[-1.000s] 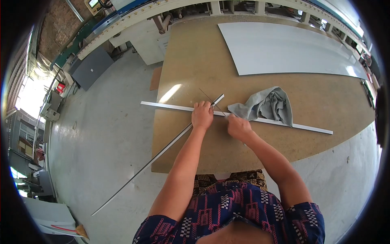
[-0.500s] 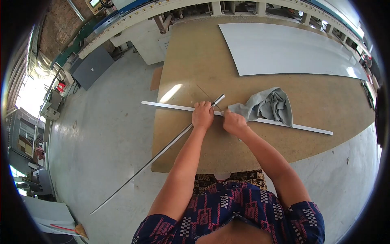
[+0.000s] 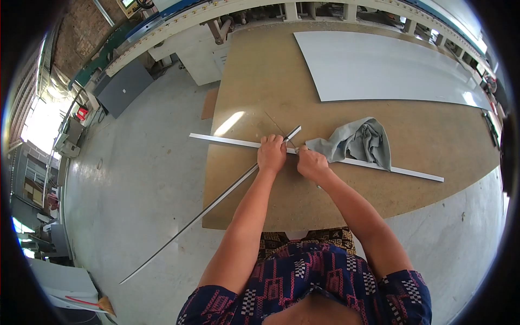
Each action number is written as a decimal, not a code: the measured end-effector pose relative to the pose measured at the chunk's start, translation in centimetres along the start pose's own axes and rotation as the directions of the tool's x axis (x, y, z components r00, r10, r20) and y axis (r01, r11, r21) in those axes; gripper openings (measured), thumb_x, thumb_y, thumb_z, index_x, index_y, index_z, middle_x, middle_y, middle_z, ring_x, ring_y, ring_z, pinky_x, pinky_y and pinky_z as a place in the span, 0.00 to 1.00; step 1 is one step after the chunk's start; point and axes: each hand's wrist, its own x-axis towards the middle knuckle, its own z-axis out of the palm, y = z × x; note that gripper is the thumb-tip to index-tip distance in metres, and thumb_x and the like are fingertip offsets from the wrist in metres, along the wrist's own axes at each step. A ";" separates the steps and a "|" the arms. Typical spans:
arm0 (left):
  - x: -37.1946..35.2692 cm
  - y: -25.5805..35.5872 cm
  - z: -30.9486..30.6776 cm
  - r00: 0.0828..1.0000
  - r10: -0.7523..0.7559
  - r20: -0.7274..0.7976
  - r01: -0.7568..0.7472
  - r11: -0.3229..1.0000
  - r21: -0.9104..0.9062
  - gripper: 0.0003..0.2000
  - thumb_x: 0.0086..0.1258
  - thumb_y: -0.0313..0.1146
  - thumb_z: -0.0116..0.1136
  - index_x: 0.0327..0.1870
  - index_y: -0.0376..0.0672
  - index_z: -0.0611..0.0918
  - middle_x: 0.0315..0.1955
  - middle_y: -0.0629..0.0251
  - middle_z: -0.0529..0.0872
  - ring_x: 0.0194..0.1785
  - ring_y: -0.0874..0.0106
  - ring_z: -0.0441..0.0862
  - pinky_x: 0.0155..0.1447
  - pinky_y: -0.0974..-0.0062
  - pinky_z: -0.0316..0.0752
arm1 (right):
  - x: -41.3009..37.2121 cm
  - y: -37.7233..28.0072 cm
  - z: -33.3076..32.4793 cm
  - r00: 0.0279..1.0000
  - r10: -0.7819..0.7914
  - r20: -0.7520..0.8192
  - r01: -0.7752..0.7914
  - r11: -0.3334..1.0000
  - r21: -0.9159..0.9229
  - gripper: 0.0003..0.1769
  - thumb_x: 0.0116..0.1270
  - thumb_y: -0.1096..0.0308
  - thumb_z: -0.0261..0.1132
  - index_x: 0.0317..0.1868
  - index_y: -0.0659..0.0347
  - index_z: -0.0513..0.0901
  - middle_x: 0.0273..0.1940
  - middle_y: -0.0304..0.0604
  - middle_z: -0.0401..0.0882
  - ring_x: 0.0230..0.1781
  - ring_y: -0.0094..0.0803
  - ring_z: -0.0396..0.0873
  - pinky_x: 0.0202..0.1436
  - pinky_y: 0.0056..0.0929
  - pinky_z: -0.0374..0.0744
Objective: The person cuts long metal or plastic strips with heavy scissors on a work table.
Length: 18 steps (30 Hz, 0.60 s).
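Note:
My left hand is closed around a long, thin metal strip, near its upper end. That strip slants from the tabletop down past the table's left edge. Beneath it, crossing it, lies a white strip on the table. My right hand is closed on a thin, dark, rod-like tool, which points up and left across the metal strip's end. A small tip shows below the right fist; the grip itself is hidden. Just right of that hand, a crumpled grey cloth lies over the white strip.
The brown table has a curved right edge. A large pale panel lies at its far side, with dark tools near the right edge. A long machine frame runs behind. Grey floor stretches to the left.
Almost nothing differs. Both hands keep their hold at the crossing of the strips, and the view has shifted very slightly.

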 end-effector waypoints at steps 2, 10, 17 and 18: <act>0.1 0.2 -0.1 1.000 -0.014 0.021 0.014 1.000 -0.010 0.06 0.62 0.36 0.55 0.35 0.45 0.76 0.37 0.64 0.77 0.45 0.60 0.73 0.45 0.63 0.75 | -2.3 0.6 -1.4 1.000 -0.011 0.019 0.011 1.000 0.000 0.14 0.59 0.71 0.53 0.44 0.69 0.73 0.39 0.58 0.81 0.44 0.51 0.80 0.48 0.43 0.77; 0.2 0.1 0.3 1.000 -0.010 -0.016 0.009 0.999 -0.038 0.07 0.61 0.36 0.56 0.32 0.44 0.75 0.34 0.62 0.77 0.43 0.58 0.73 0.45 0.60 0.74 | -3.5 1.4 -1.4 1.000 -0.006 0.020 0.006 1.000 -0.007 0.13 0.58 0.71 0.53 0.43 0.68 0.73 0.38 0.60 0.81 0.43 0.53 0.80 0.47 0.44 0.78; 0.1 0.2 0.0 1.000 -0.008 -0.019 0.007 0.999 -0.039 0.07 0.62 0.35 0.56 0.32 0.43 0.75 0.35 0.62 0.77 0.44 0.58 0.74 0.44 0.60 0.74 | -2.0 1.0 -0.6 0.999 -0.028 -0.019 0.029 1.000 0.012 0.13 0.59 0.71 0.52 0.43 0.67 0.72 0.38 0.60 0.81 0.43 0.52 0.80 0.47 0.45 0.77; 0.1 0.3 -0.1 1.000 -0.009 -0.008 0.009 1.000 -0.030 0.07 0.62 0.36 0.56 0.33 0.44 0.75 0.35 0.62 0.77 0.44 0.59 0.74 0.44 0.61 0.74 | -3.1 1.7 -0.7 1.000 -0.018 0.021 0.018 1.000 -0.003 0.13 0.60 0.70 0.52 0.43 0.67 0.72 0.38 0.60 0.81 0.43 0.52 0.80 0.47 0.46 0.77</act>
